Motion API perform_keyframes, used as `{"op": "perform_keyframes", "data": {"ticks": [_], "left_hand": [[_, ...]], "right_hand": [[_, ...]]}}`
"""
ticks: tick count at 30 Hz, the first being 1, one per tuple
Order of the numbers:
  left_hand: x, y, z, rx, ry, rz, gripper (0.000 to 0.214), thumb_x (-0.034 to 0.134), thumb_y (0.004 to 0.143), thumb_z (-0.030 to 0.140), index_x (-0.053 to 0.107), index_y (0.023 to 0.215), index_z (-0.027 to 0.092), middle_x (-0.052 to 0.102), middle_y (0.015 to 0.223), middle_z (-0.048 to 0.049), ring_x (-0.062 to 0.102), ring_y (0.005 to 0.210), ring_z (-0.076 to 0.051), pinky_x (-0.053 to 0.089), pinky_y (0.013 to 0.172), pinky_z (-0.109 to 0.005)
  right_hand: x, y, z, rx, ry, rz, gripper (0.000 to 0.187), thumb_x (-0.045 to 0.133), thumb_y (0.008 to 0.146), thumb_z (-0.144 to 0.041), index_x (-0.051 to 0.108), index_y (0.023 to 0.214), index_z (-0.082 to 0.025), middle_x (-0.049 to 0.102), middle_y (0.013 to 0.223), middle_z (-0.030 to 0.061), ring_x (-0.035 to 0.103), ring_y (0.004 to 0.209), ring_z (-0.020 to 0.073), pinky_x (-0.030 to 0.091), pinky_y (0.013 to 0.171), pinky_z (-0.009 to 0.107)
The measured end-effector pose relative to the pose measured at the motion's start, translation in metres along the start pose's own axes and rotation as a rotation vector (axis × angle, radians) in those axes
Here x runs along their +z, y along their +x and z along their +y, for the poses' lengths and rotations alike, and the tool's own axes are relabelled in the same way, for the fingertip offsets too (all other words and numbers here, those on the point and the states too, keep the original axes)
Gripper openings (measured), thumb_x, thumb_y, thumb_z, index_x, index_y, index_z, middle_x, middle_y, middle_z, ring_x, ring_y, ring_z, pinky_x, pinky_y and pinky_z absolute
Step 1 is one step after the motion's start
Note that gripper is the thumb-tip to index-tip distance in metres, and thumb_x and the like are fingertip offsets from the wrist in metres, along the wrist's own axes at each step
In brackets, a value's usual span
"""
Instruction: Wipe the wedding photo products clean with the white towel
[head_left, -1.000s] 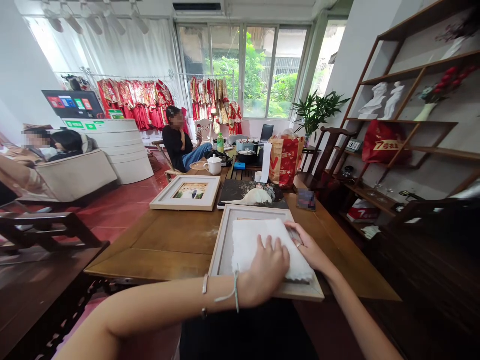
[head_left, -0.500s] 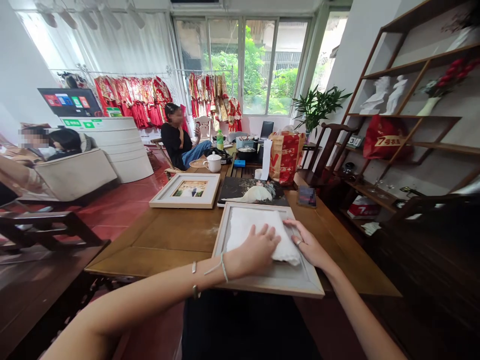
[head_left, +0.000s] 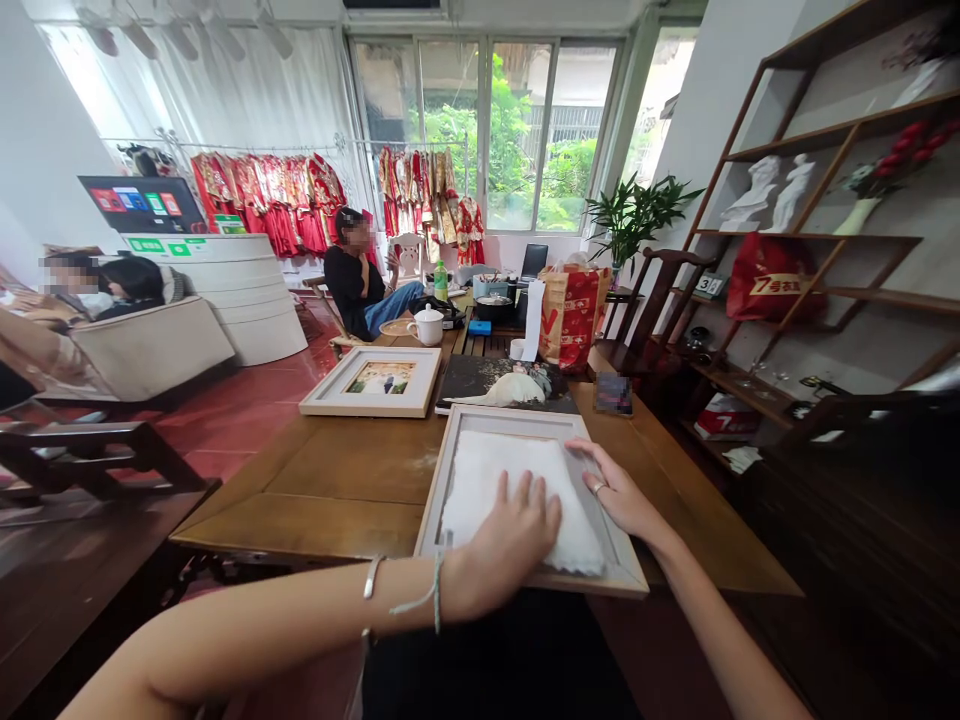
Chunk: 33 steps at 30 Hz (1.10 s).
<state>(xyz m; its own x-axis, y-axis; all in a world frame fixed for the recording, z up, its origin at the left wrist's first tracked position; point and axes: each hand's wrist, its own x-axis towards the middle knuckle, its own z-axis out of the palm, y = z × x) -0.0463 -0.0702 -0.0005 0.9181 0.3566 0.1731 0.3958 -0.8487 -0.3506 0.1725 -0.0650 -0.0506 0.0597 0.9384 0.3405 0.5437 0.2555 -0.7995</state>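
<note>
A white cloth (head_left: 495,465) lies spread over the face of a pale wooden picture frame (head_left: 439,500) at the table's near edge. My left hand (head_left: 517,525) rests flat on this cloth with its fingers apart. At the frame's right side, my right hand (head_left: 611,490) grips the border, its thumb and fingertips reaching over the inner edge. The cloth and my left hand hide most of what is inside the frame. Just behind it is a dark photo panel (head_left: 465,375) showing a white dress. A second framed photo (head_left: 375,382) lies to the left.
The brown wooden table (head_left: 322,470) carries a white lidded teapot (head_left: 427,326), a red and tan paper bag (head_left: 574,315) and a small dark item (head_left: 613,394). A seated person (head_left: 360,275) is beyond the table. Shelves (head_left: 825,235) stand at the right.
My left hand has slid toward me over the frame, and the cloth has shifted with it to lie lower and flatter. My right hand has stayed at the frame's right side.
</note>
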Motion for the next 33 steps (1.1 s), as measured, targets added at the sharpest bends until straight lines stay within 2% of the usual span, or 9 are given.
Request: {"op": "perform_keyframes", "data": {"ticks": [6,11,15,21,25,29,33], "left_hand": [[0.023,0.031,-0.044,-0.175,0.045,-0.028,0.038,0.034,0.090,0.005,0.043,0.127,0.006,0.042,0.134,-0.0235,0.037,0.127,-0.032,0.032,0.101,-0.051],[0.029,0.038,-0.065,-0.136,0.003,-0.053,0.052,0.045,0.083,0.006,0.035,0.134,0.010,0.035,0.140,-0.0206,0.028,0.131,-0.035,0.031,0.100,-0.054],[0.018,0.025,-0.056,-0.077,-0.109,-0.129,0.057,0.047,0.079,0.006,0.033,0.134,0.012,0.035,0.139,-0.0197,0.028,0.131,-0.035,0.034,0.097,-0.054],[-0.024,-0.015,-0.019,0.006,-0.283,-0.242,0.060,0.051,0.080,0.017,0.030,0.136,0.009,0.033,0.140,-0.0215,0.027,0.130,-0.037,0.030,0.100,-0.057],[-0.044,-0.036,-0.003,0.051,-0.322,-0.285,0.057,0.046,0.082,0.013,0.030,0.136,0.007,0.034,0.140,-0.0217,0.027,0.131,-0.037,0.031,0.101,-0.056],[-0.031,-0.036,-0.001,0.006,-0.274,-0.212,0.055,0.043,0.082,0.006,0.032,0.136,0.009,0.036,0.139,-0.0213,0.029,0.130,-0.037,0.034,0.099,-0.056],[-0.009,-0.015,-0.014,-0.123,-0.195,-0.202,0.054,0.045,0.082,0.005,0.033,0.135,0.010,0.036,0.139,-0.0227,0.030,0.129,-0.038,0.035,0.096,-0.058]], "right_hand": [[-0.002,-0.012,0.000,0.006,-0.028,-0.018,0.044,0.041,0.077,-0.016,0.048,0.120,-0.025,0.046,0.134,0.0065,0.034,0.131,0.0218,0.021,0.110,0.046],[-0.004,-0.016,-0.003,0.018,-0.023,-0.023,0.044,0.040,0.076,-0.016,0.048,0.119,-0.025,0.047,0.133,0.0062,0.035,0.131,0.0222,0.022,0.110,0.045],[-0.004,-0.012,-0.005,0.029,-0.036,-0.032,0.044,0.040,0.076,-0.016,0.048,0.119,-0.024,0.045,0.134,0.0071,0.035,0.130,0.0224,0.022,0.110,0.045],[-0.002,0.001,0.004,0.024,-0.031,-0.022,0.043,0.040,0.076,-0.016,0.048,0.118,-0.024,0.047,0.133,0.0070,0.034,0.131,0.0220,0.022,0.110,0.045],[-0.002,0.006,0.011,0.007,-0.033,-0.017,0.044,0.041,0.076,-0.015,0.048,0.118,-0.024,0.046,0.133,0.0070,0.035,0.130,0.0222,0.022,0.110,0.045],[-0.005,0.006,0.014,-0.006,-0.037,-0.028,0.044,0.041,0.077,-0.015,0.047,0.119,-0.025,0.047,0.133,0.0066,0.036,0.130,0.0225,0.021,0.110,0.046],[-0.008,0.001,0.010,-0.010,-0.048,-0.052,0.045,0.040,0.078,-0.015,0.046,0.121,-0.026,0.046,0.134,0.0056,0.035,0.131,0.0213,0.022,0.110,0.045]]}}
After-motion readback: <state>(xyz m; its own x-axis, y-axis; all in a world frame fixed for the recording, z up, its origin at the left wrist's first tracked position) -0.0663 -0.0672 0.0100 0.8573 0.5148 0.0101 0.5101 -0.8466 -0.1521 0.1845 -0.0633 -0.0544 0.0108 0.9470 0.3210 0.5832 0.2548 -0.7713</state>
